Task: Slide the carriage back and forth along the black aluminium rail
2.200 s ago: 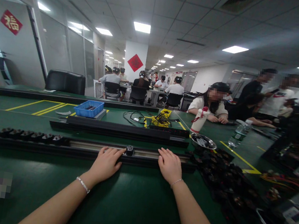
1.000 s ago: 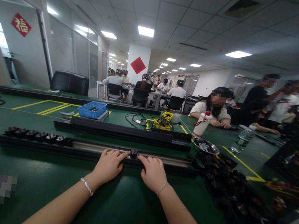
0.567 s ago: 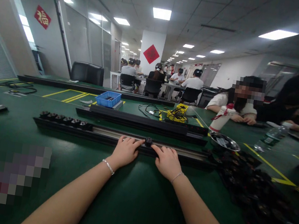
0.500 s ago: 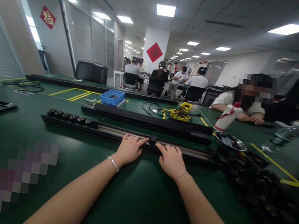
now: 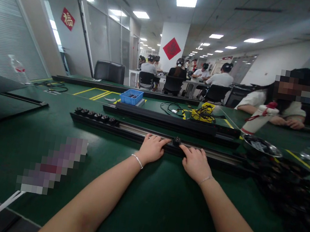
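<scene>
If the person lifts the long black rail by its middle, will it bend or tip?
The long black rail looks like rigid metal, so it probably stays straight. A row of small black parts sits at one end, so it may tip that way. Both the left hand and the right hand rest near its middle.

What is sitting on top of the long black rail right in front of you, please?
On the long black rail: a row of small black parts at its left end, one small black part between the left hand and right hand. The hands cover the rail beneath them.
</scene>
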`<state>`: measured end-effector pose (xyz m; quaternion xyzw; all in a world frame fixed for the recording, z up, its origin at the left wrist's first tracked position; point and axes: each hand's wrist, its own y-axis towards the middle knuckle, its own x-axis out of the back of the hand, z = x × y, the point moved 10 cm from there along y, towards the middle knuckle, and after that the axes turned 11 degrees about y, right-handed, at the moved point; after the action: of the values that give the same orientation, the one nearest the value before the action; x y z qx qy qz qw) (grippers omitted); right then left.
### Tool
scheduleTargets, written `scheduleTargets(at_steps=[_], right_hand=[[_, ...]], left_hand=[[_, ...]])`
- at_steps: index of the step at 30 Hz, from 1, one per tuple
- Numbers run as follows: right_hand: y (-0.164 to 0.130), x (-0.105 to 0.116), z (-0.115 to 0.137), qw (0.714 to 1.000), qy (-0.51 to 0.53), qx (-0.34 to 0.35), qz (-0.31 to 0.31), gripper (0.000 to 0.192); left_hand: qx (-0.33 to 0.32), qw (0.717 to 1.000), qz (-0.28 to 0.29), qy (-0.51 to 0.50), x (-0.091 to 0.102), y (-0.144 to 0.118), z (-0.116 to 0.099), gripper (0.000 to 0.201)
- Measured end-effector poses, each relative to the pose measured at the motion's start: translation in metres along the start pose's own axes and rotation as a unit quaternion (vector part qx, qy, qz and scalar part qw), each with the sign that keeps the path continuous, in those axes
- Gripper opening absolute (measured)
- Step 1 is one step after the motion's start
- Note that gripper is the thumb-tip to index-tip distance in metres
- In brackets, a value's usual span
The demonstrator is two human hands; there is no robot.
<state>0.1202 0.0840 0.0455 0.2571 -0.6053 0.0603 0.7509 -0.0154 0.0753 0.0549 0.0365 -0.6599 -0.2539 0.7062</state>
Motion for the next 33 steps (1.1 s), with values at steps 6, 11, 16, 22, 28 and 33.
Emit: scheduleTargets(at_steps=[6,11,16,22,28,33], right_hand=[[-0.002,0.003,-0.001,1.000,0.018,-0.008,0.004,0.049],[-0.003,0.008,-0.001,0.999,0.039,-0.003,-0.015,0.048],[-0.004,0.009,-0.002,0.998,0.062,-0.001,-0.031,0.046],[-0.001,0.007,-0.007,0.997,0.058,-0.007,-0.043,0.038],[-0.001,0.009,-0.009,0.997,0.055,0.001,-0.059,0.028],[0.001,0.011,-0.009,0.997,0.055,0.007,-0.052,0.025]], left_hand=[[0.002,1.000,-0.012,-0.008,0.004,-0.001,0.001,0.041],[0.001,0.999,-0.032,-0.003,0.007,-0.001,0.002,0.037],[-0.003,1.000,-0.012,0.004,0.003,-0.001,0.002,0.036],[-0.025,1.000,0.003,0.012,-0.007,0.002,0.005,0.036],[-0.028,0.999,-0.008,0.015,-0.010,0.004,0.008,0.034],[-0.036,0.999,-0.016,0.014,-0.008,0.003,0.006,0.031]])
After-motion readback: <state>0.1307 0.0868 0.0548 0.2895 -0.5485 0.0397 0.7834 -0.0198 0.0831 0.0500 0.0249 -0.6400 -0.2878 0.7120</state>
